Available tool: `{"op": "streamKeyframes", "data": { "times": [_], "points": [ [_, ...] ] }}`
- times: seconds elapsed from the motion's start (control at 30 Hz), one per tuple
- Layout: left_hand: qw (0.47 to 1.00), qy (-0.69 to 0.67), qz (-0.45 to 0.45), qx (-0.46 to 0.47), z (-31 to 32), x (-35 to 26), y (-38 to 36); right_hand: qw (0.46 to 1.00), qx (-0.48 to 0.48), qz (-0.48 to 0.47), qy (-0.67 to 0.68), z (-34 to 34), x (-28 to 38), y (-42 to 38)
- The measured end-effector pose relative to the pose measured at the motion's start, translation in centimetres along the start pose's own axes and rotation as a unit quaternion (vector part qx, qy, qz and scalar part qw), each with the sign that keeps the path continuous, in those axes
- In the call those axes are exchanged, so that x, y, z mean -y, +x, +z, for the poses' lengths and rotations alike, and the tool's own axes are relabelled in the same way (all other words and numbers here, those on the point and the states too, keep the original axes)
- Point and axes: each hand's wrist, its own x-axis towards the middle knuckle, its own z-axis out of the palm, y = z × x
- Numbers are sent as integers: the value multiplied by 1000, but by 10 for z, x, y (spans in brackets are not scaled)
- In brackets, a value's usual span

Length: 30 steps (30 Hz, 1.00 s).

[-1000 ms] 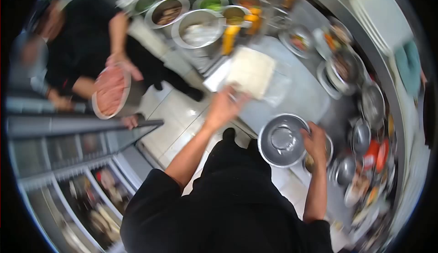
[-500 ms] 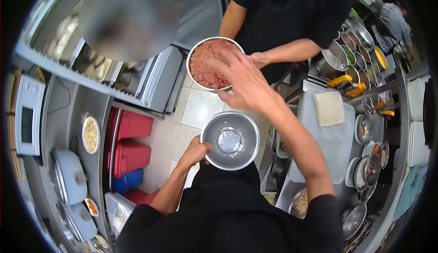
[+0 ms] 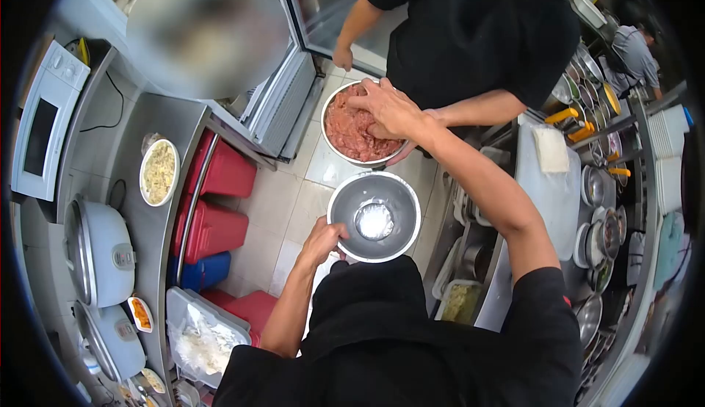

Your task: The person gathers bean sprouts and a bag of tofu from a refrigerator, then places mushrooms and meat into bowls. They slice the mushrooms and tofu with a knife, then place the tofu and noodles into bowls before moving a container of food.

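Observation:
My left hand [image 3: 323,242] grips the rim of a steel mixing bowl [image 3: 339,220] at its left side. The bowl's bare, shiny bottom shows, with light reflecting off it. Just beyond it, a second round bowl [image 3: 328,148] is full of pink minced meat [image 3: 345,124]. My right hand [image 3: 393,110] reaches over that bowl, its curled fingers dug into the meat and the fingertips partly hidden. A co-worker's hand [image 3: 404,151] supports the meat bowl from its right side; this person's other arm hangs at the left with the hand closed.
An open refrigerator [image 3: 272,113] stands ahead left. On the left are a steel counter with a white dish of pale food [image 3: 159,173], rice cookers [image 3: 110,260] and a microwave [image 3: 48,132], above red bins [image 3: 213,231]. To the right, a prep counter bears a cutting board [image 3: 540,194] and several bowls.
My right hand has come down from above the meat, its fingers now in it. The co-worker's far hand has left the bowl and dropped to the left. My view has shifted slightly.

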Motion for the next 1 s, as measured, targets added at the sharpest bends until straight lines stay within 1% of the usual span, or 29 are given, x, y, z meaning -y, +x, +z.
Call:
{"op": "streamKeyframes", "data": {
  "times": [0.03, 0.1, 0.17, 0.2, 0.27, 0.3, 0.37, 0.43, 0.47, 0.5, 0.53, 0.57, 0.63, 0.67, 0.7, 0.77, 0.8, 0.83, 0.9, 0.97, 1.0],
  "points": [
    [1000, -7, -2, 24, -10, 7, -3, 1000, 7, 5, 5, 4, 12, -1],
    [999, -10, -7, 41, -24, 13, -16, 1000, 13, 15, 8, 13, 34, -3],
    [997, 1, -34, 69, -39, 22, -20, 1000, -22, 0, 11, 25, 49, -5],
    [996, 24, -40, 71, -45, 28, -21, 1000, -24, 10, 6, 28, 55, -6],
    [995, 36, -48, 83, -49, 34, -30, 995, -73, 15, 70, 35, 67, -9],
    [994, 42, -58, 84, -50, 38, -36, 995, -73, 27, 68, 39, 70, -11],
    [989, 58, -69, 115, -54, 47, -43, 967, -177, 23, 181, 42, 78, -16],
    [984, 76, -72, 141, -57, 50, -52, 957, -205, 50, 199, 38, 88, -23],
    [983, 85, -73, 146, -54, 52, -59, 919, -184, 124, 326, 32, 95, -28],
    [981, 93, -74, 152, -51, 54, -66, 858, -161, 195, 447, 20, 104, -34],
    [978, 100, -71, 171, -46, 60, -75, 799, -181, 200, 538, 7, 117, -52],
    [975, 107, -72, 179, -43, 63, -79, 797, -189, 206, 535, 5, 121, -62],
    [973, 126, -78, 178, -33, 69, -87, 726, -232, 182, 621, 3, 130, -84],
    [969, 137, -82, 189, -29, 72, -90, 697, -260, 149, 651, -4, 142, -99],
    [967, 142, -75, 199, -24, 74, -91, 693, -275, 160, 647, -10, 151, -115],
    [957, 163, -77, 229, -10, 80, -97, 574, -302, 123, 751, -21, 174, -151],
    [961, 145, -64, 226, -1, 81, -101, 563, -331, 103, 750, -22, 183, -171],
    [965, 128, -52, 222, 8, 85, -105, 558, -355, 114, 742, -21, 192, -191],
    [960, 126, -25, 248, 22, 97, -108, 527, -360, 53, 768, -18, 211, -233],
    [952, 137, -5, 274, 40, 106, -116, 565, -380, 112, 724, -19, 237, -288],
    [942, 162, 19, 293, 43, 114, -113, 573, -413, 157, 690, -13, 251, -314]
  ]
}}
